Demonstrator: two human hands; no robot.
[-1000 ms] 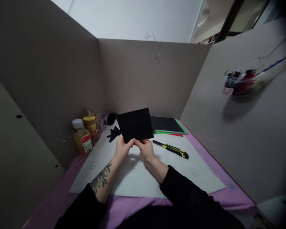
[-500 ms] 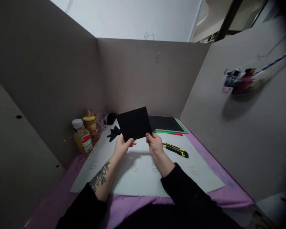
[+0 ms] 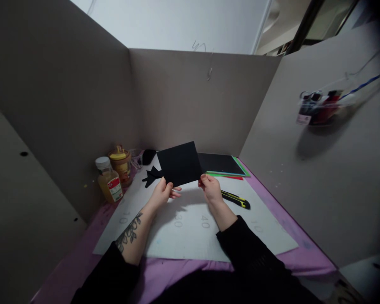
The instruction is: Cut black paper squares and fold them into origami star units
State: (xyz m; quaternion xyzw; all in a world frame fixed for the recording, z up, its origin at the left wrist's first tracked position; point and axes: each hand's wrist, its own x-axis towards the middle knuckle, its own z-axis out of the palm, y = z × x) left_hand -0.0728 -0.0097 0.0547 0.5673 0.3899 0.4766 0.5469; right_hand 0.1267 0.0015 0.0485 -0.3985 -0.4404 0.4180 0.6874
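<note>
A black sheet of paper (image 3: pixel 180 164) is held up, tilted, above the white board (image 3: pixel 190 240). My left hand (image 3: pixel 163 193) pinches its lower left corner, thumb in front and some fingers showing below the edge. At the lower right corner, my right hand (image 3: pixel 210 187) has its thumb and fingers closed on the paper. A black cut-out shape with pointed ends (image 3: pixel 152 176) lies left of the sheet, partly hidden behind it. Just right of my right hand rests a black and yellow utility knife (image 3: pixel 237 199).
A stack of coloured sheets (image 3: pixel 223 164), black on top, lies at the back right. On the left stand a juice bottle (image 3: pixel 109 179) and a brown cup with a yellow lid (image 3: pixel 120 162). Grey panels (image 3: pixel 202 101) enclose the table; a clear holder (image 3: pixel 319 109) hangs on the right one.
My right hand has shifted slightly right along the paper's lower corner, and my left hand slightly down. The sheet has moved a little to the right, still held at both corners.
</note>
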